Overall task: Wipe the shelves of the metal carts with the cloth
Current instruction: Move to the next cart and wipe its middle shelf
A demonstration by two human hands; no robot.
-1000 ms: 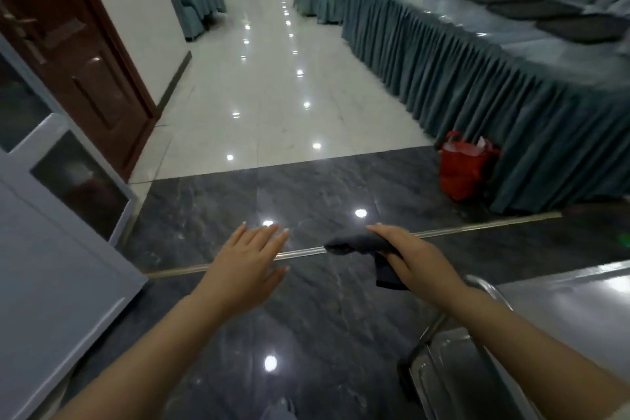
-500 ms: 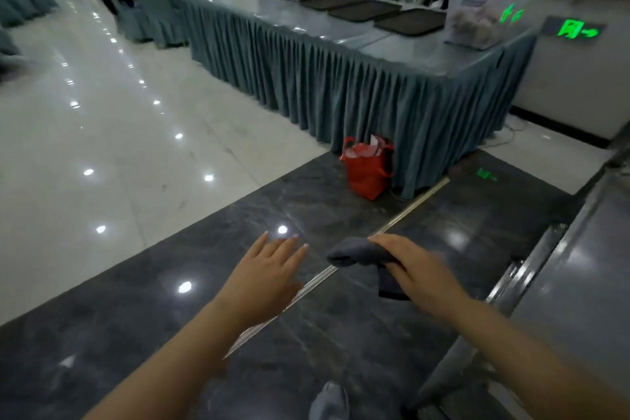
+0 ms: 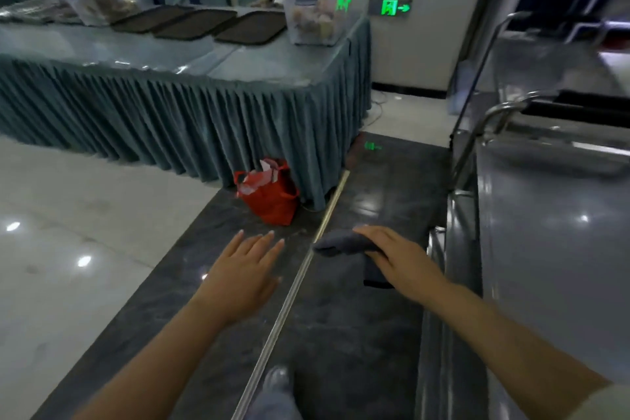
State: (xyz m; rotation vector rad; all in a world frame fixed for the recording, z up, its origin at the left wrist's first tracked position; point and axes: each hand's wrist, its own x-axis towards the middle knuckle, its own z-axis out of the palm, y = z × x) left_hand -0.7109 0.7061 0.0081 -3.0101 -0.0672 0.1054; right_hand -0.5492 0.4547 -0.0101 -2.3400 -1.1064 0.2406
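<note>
the right hand (image 3: 400,259) grips a dark grey cloth (image 3: 344,244) in the air, above the dark marble floor (image 3: 341,334), and the fingers curl over the folded cloth while one end hangs down under the palm. the left hand (image 3: 245,269) is open, with fingers straight and spread, and it holds nothing. the metal cart (image 3: 545,232) stands just beside the right arm, at the right edge of the view, and its top shelf looks grey and shiny. the cloth does not touch any shelf, so i judge that the wiping of this cart is not yet begun. whether its shelves are clean or dirty, i cannot tell from here. the lower shelves are mostly hidden. it seems nearly all the work is left.
</note>
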